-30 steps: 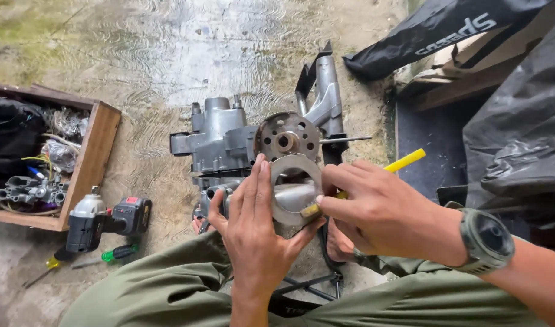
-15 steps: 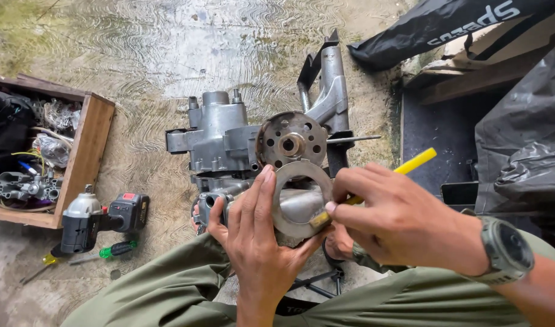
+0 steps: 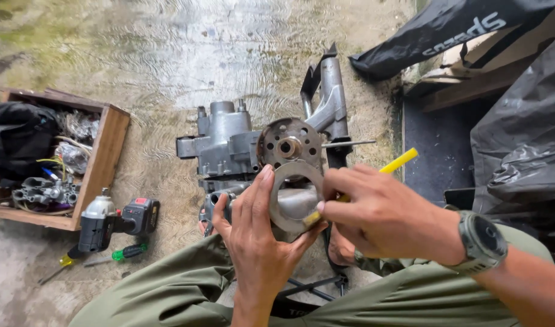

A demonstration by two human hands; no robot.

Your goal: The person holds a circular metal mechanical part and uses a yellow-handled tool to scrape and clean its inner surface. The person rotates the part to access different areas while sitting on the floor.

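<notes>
This is an informal repair workshop on bare ground, likely for small engines. A rough, stained concrete floor serves as the workbench. A grey engine casing sits just beyond the left hand. Well to that hand's left lie a cordless impact wrench, screwdrivers and a wooden crate of loose metal parts.

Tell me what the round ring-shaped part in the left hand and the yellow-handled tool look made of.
Round ring-shaped part: probably bare metal, dull grey with a soft sheen and worn, grimy rim. Yellow-handled tool: the handle looks like smooth, glossy plastic; its working end is hidden, so that material is unclear.
</notes>
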